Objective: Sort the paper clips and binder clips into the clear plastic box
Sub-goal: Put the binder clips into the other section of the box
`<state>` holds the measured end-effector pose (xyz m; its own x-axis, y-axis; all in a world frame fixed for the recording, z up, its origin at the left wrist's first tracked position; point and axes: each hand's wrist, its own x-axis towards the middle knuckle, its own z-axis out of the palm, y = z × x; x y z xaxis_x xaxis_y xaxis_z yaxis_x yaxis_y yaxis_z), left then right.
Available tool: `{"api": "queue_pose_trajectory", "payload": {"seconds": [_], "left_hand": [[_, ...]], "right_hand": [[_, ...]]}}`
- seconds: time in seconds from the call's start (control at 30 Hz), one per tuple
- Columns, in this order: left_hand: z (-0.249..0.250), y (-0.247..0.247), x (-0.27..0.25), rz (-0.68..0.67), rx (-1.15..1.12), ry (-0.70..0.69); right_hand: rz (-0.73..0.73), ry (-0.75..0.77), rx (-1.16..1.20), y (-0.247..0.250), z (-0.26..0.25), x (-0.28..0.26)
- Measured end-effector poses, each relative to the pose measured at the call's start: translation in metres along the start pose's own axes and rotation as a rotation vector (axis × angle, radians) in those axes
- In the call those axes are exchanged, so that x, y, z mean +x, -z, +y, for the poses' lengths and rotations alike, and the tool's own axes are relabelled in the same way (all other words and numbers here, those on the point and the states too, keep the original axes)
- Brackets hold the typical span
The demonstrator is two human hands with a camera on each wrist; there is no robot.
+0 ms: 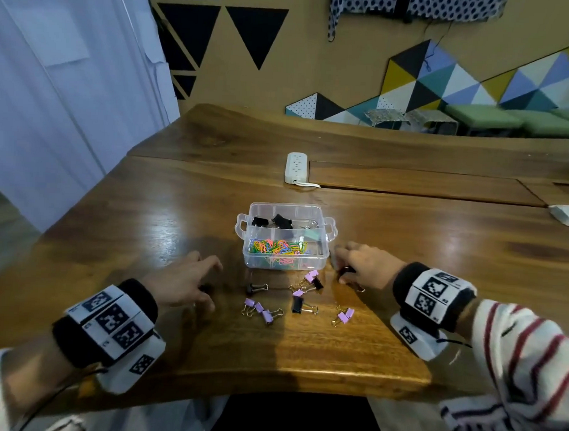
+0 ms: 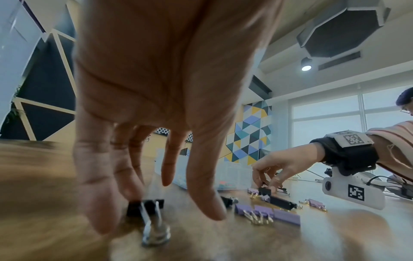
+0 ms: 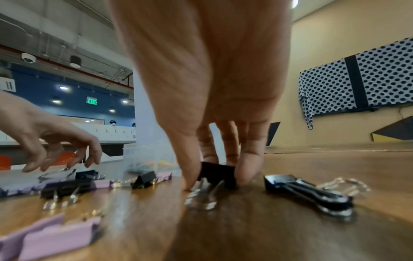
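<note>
While the clear plastic box point(image 1: 285, 238) sits between both grips, the left hand point(image 2: 156, 109) curls over a black binder clip point(image 2: 145, 207) without clasping it; the right hand point(image 3: 212, 98) pinches another black clip's point(image 3: 218, 174) stiff, light body, likely slippery at its wire handles.

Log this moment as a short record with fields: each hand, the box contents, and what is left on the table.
left hand: fingers reaching down around a black binder clip on the table; grip not clearly closed
right hand: pinches a black binder clip resting on the table
clear plastic box: coloured paper clips in the near compartment, black binder clips in the far one
wooden table: purple binder clips and black ones loose in front of the box
other: white power strip behind the box
</note>
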<state>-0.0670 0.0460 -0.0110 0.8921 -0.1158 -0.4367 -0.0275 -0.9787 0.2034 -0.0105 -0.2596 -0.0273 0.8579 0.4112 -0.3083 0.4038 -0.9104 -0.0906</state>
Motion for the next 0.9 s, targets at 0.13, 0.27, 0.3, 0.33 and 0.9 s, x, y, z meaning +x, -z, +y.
{"api": "queue_pose_trajectory", "payload": {"seconds": [0.13, 0.27, 0.3, 0.33, 0.9], "left_hand": [[-0.001, -0.004, 0.002, 0.0, -0.032, -0.011], [-0.006, -0.003, 0.008, 0.002, -0.084, -0.045], [-0.009, -0.002, 0.009, 0.0, -0.09, -0.051], [-0.011, -0.002, 0.01, -0.003, -0.085, -0.057], [0.053, -0.018, 0.041, 0.112, 0.184, -0.284]], "right_hand": [[-0.09, 0.002, 0.139, 0.011, 0.008, 0.007], [-0.026, -0.007, 0.669, 0.042, 0.009, 0.002], [0.005, -0.004, 0.769, 0.05, 0.007, 0.004], [0.03, -0.001, 0.837, 0.058, 0.003, 0.008], [0.261, -0.071, 0.292, 0.066, 0.001, 0.026]]}}
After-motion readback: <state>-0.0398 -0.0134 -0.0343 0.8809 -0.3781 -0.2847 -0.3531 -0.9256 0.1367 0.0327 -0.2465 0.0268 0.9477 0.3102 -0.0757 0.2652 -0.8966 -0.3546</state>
